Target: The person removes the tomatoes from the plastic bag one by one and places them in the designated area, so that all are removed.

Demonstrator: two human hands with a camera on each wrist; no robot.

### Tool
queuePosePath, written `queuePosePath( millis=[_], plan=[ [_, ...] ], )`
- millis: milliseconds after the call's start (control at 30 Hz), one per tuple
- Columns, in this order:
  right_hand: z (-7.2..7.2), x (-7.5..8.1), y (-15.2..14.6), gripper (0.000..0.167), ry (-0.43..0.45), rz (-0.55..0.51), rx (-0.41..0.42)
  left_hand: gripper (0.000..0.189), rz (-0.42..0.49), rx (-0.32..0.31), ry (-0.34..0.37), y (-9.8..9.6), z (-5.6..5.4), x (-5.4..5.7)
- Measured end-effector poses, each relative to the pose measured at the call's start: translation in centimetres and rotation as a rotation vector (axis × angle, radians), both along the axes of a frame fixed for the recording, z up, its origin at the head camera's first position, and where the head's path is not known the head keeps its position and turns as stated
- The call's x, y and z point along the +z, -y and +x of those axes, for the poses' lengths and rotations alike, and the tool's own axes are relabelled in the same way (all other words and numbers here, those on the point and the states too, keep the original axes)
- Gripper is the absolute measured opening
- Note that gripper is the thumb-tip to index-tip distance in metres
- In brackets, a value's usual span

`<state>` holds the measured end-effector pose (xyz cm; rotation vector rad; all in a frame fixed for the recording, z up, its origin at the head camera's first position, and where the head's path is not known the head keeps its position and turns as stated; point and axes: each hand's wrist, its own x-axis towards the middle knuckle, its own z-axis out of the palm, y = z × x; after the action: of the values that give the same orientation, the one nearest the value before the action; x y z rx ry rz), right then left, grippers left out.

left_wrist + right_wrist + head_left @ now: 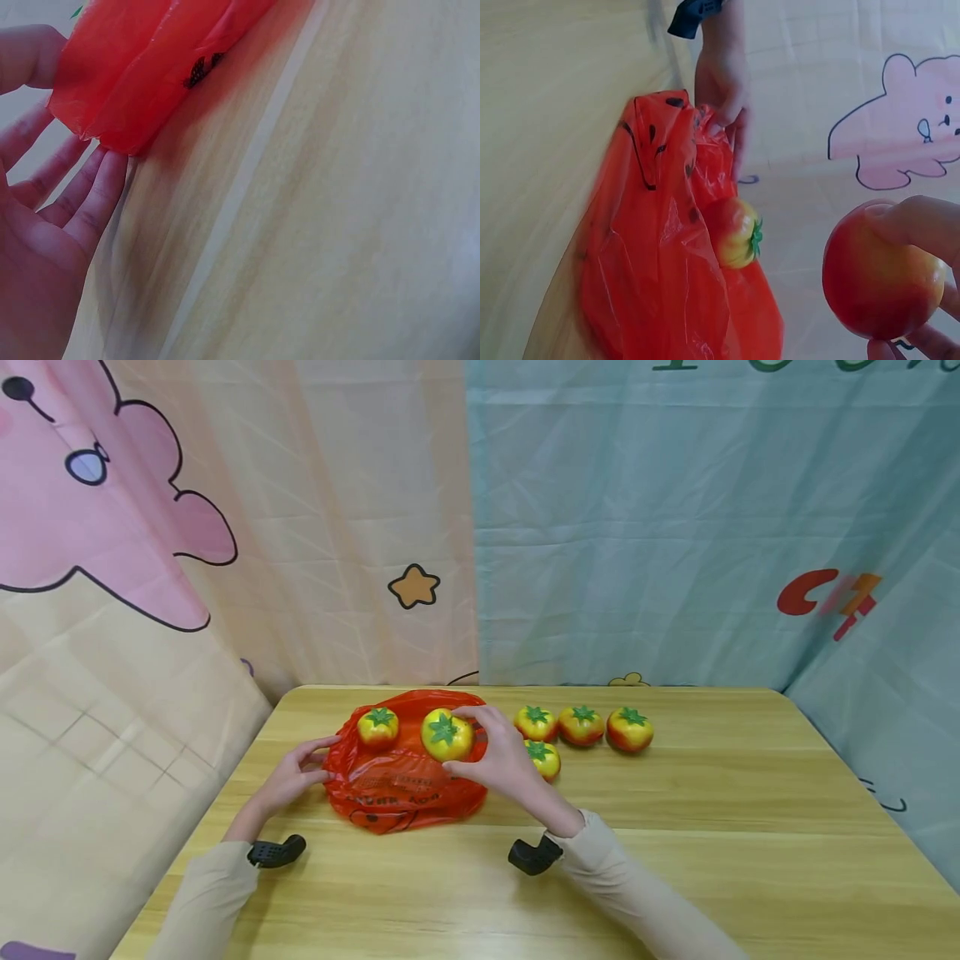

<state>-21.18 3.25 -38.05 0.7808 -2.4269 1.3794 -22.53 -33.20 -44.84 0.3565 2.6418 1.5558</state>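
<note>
A red plastic bag (405, 777) with dark print lies spread on the table, its mouth facing up and back. My left hand (298, 774) holds the bag's left edge, with the thumb (30, 56) and fingers on either side of the film. One yellow-and-red tomato (378, 728) with a green leafy top sits in the bag near that hand. Over the bag's right part, my right hand (498, 752) grips another tomato (447, 735) between thumb and fingers. In the right wrist view this held tomato (881, 274) shows its smooth red-yellow side.
Several more tomatoes (581, 726) stand right of the bag, one of them (545, 762) partly behind my right hand. The wooden table (712, 843) reaches back to a printed curtain (630, 527). Each wrist wears a black strapped device (534, 857).
</note>
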Motion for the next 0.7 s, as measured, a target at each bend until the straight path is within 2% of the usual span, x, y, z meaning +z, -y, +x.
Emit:
queuePosePath(
  millis=[700],
  plan=[
    [0.5, -0.5, -5.6, 0.063, -0.022, 0.023, -0.09, 0.057, -0.04, 0.009, 0.009, 0.0, -0.1, 0.3]
  ],
)
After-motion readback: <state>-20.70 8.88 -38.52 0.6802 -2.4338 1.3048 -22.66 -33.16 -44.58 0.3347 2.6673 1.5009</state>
